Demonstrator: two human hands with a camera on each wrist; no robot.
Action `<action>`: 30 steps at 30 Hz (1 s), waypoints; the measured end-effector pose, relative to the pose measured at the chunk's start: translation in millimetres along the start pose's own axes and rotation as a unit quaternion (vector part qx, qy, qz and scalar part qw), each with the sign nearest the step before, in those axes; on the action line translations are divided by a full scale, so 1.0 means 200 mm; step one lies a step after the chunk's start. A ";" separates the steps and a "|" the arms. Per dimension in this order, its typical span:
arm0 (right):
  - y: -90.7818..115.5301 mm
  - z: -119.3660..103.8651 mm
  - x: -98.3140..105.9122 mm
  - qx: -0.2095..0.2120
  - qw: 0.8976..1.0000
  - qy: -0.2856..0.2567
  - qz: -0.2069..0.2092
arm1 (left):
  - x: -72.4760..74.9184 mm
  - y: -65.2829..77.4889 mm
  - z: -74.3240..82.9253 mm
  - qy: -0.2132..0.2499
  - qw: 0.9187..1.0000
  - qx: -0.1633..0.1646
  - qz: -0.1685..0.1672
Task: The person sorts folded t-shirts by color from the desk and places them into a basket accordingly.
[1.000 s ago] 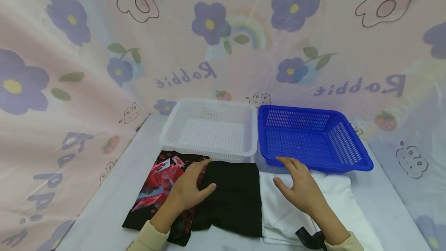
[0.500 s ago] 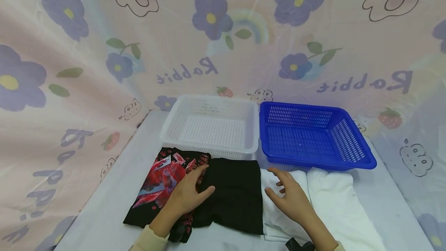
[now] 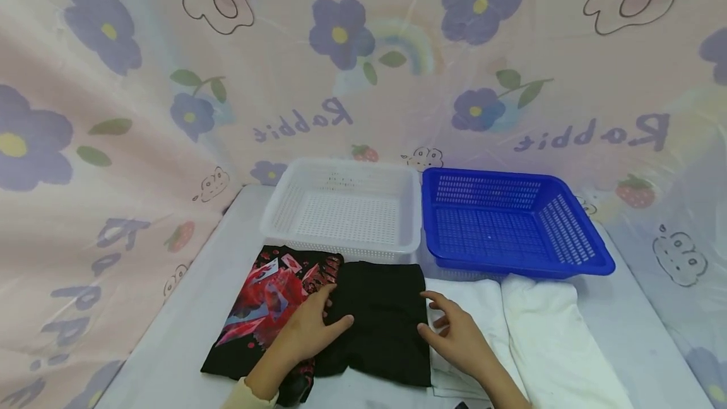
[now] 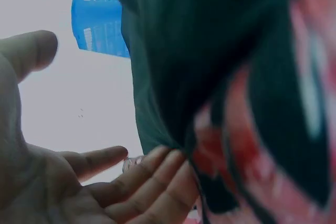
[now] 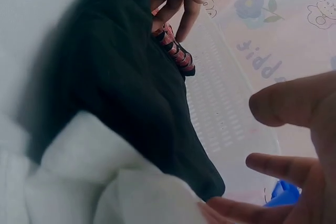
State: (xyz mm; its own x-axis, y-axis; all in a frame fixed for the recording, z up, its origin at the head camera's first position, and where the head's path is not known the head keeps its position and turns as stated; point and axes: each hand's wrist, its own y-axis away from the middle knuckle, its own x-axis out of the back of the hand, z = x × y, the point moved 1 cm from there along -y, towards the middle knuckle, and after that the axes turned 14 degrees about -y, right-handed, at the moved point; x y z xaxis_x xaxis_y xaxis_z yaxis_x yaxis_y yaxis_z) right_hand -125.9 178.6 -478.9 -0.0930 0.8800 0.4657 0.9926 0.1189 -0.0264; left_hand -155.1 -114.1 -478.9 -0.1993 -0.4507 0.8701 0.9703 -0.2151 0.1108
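Note:
A folded plain black garment (image 3: 377,320) lies in the middle of the row of clothes, between my two hands. On its left is a black garment with a red print (image 3: 267,302); my left hand (image 3: 309,330) is over their shared border, thumb spread and fingers loosely bent. At the black garment's right edge is my right hand (image 3: 462,343), thumb apart, over a folded white garment (image 3: 483,295). In the left wrist view the fingertips (image 4: 170,163) meet the cloth where black and print join. The right wrist view shows fingertips (image 5: 215,205) at the black cloth's corner.
Behind the clothes stand a white plastic basket (image 3: 349,245) and, to its right, a blue basket (image 3: 517,264). Another white garment (image 3: 559,339) lies at the far right. A patterned curtain (image 3: 392,112) surrounds the white table (image 3: 182,308) at the back and sides.
My right hand has come left and down, from near the blue basket's front rim to the black garment's right edge. The left hand has lowered slightly. The clothes lie as before.

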 end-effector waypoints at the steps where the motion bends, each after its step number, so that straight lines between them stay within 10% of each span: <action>1: 0.00 0.00 0.00 -0.005 1.000 0.003 -0.002 | 0.00 0.00 0.00 -0.006 1.000 0.005 -0.005; 30: -0.04 0.03 -0.10 0.024 0.994 0.108 -0.006 | -0.05 0.01 0.06 -0.052 0.998 0.021 -0.005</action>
State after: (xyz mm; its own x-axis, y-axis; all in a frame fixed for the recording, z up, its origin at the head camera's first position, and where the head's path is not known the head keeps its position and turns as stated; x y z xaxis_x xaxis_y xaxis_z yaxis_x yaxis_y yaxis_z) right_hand -132.8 163.4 -493.8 -0.0805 0.7600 0.6449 0.9862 0.1546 -0.0590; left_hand -150.3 -99.4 -481.5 -0.1960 -0.3566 0.9135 0.9736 -0.1819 0.1379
